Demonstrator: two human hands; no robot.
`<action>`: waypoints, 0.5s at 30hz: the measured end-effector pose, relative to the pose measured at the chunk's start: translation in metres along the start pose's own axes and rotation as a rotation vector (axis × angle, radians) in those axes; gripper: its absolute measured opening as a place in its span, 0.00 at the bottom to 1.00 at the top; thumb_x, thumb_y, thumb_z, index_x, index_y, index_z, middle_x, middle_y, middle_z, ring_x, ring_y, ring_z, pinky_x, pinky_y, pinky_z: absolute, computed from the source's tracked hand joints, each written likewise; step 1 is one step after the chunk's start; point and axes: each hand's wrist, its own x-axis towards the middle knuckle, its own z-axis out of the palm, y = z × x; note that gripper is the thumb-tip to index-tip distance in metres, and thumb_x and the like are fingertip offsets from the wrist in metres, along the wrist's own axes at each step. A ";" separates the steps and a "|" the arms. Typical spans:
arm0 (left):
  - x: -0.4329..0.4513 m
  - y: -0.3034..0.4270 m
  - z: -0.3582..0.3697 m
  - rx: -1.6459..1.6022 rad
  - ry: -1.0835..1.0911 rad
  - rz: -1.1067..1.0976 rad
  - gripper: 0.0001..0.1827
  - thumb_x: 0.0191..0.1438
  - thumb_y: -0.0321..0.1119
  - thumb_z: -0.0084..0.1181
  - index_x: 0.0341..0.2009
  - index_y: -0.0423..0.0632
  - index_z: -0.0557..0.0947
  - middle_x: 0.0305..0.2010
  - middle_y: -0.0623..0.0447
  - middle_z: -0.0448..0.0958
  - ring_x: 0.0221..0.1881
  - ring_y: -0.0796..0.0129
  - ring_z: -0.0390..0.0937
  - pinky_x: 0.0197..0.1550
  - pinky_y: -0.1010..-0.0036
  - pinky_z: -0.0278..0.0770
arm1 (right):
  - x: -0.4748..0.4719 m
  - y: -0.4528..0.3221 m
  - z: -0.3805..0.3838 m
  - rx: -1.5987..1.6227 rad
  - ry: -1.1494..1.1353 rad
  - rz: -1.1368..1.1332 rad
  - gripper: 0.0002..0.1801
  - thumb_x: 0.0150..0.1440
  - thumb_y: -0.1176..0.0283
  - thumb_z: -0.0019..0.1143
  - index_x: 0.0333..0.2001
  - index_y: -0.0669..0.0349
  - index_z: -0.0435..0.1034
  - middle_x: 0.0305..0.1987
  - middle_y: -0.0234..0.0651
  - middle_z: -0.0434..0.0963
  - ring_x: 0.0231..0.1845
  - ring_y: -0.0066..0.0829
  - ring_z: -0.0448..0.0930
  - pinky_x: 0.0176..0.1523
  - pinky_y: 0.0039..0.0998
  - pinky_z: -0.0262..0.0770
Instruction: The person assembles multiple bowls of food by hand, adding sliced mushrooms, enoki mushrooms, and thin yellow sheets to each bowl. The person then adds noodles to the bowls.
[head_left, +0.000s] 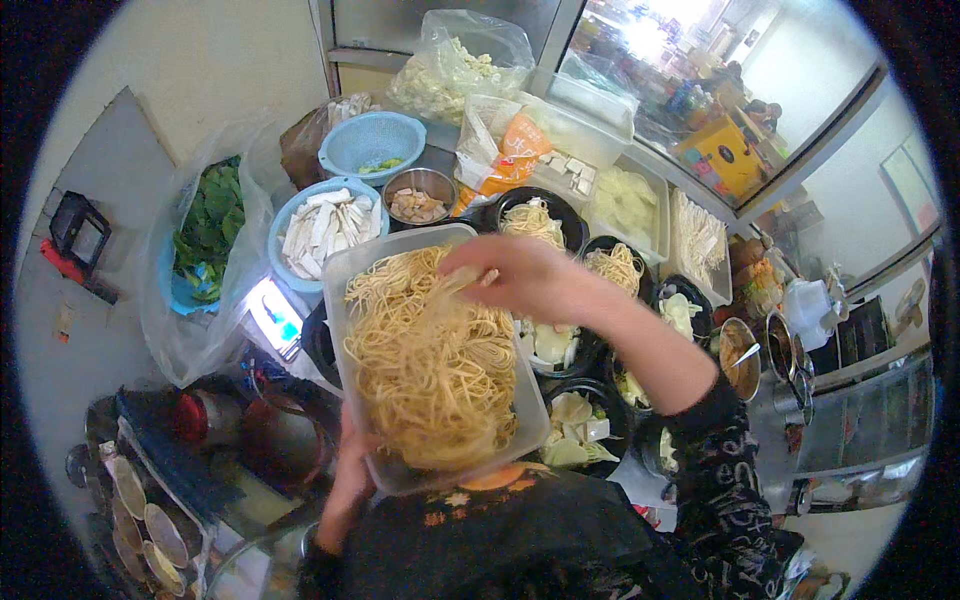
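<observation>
My left hand (355, 451) grips the near left side of a translucent plastic container (534, 401), its fingers partly hidden by the container. Yellow noodles (427, 337) in loose coils fill much of it. Above its far right part, my right hand (517, 276) pinches a clump of noodle strands, blurred as they hang down into the container. Beyond and to the right are black bowls; one bowl (581, 229) and another (637, 259) hold noodles. Nearer me, a bowl (626, 416) contains cabbage leaves and white pieces, and the container partly covers other bowls.
Left of the container are a blue basket (279, 259) of white strips, a lit phone (274, 318) and a bag of leafy greens (214, 217). Behind stand an empty-centred blue colander (373, 142), a steel bowl (418, 180) of pink pieces and a tub (660, 217). Pots (739, 356) stand right.
</observation>
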 end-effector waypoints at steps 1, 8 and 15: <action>-0.001 0.001 0.000 0.000 -0.001 0.011 0.37 0.35 0.32 0.44 0.56 0.43 0.55 0.50 0.47 0.64 0.50 0.58 0.63 0.51 0.67 0.64 | 0.012 0.005 0.021 -0.235 -0.071 -0.072 0.23 0.48 0.69 0.53 0.49 0.57 0.63 0.50 0.38 0.68 0.47 0.34 0.71 0.49 0.31 0.67; 0.001 -0.001 0.003 0.013 0.012 -0.059 0.42 0.34 0.28 0.42 0.60 0.46 0.50 0.56 0.46 0.58 0.56 0.58 0.59 0.55 0.67 0.60 | 0.044 0.028 0.098 -0.563 -0.211 -0.041 0.21 0.42 0.72 0.50 0.44 0.52 0.65 0.43 0.42 0.70 0.39 0.44 0.74 0.40 0.38 0.71; -0.002 0.004 0.004 -0.006 0.002 -0.041 0.40 0.36 0.30 0.42 0.59 0.46 0.51 0.55 0.46 0.59 0.55 0.58 0.60 0.54 0.67 0.62 | 0.034 -0.046 0.013 -0.092 0.107 -0.285 0.17 0.42 0.78 0.47 0.39 0.59 0.69 0.34 0.41 0.74 0.36 0.31 0.75 0.40 0.27 0.69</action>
